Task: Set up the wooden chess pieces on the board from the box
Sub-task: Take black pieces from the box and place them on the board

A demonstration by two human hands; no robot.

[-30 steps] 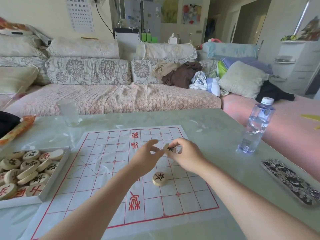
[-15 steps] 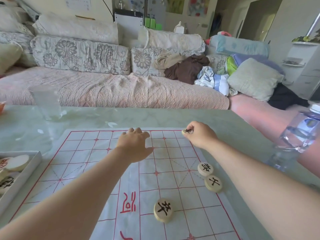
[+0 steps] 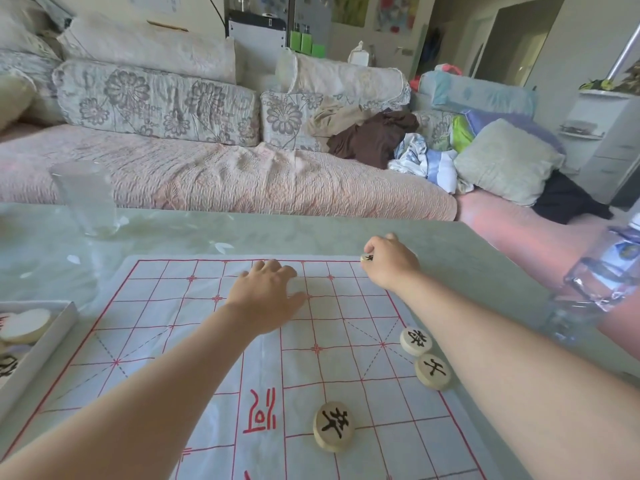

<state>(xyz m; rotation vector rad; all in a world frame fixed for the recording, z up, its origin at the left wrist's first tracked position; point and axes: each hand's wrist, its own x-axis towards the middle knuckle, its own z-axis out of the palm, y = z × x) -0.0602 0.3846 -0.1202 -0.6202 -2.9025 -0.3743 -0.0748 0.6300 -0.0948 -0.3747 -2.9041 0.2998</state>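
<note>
A white paper chess board [image 3: 166, 327] with red grid lines lies on the table. My right hand [image 3: 389, 263] pinches a round wooden piece [image 3: 366, 258] with a black character at the board's far right corner. My left hand [image 3: 266, 292] rests flat on the far middle of the board, fingers spread. Three wooden pieces lie on the board: one at the near middle [image 3: 333, 427] and two side by side at the right edge [image 3: 415, 340], [image 3: 433, 370]. The white box [image 3: 41, 344] with more pieces sits at the left edge, mostly cut off.
A clear glass [image 3: 85, 199] stands at the table's far left. A plastic water bottle [image 3: 602, 275] stands at the right, close to my right forearm. A sofa with cushions and clothes runs behind the table's far edge.
Both hands have moved away from me across the board. My right hand carried its piece to the far right corner. My left hand settled flat on the far rows.
</note>
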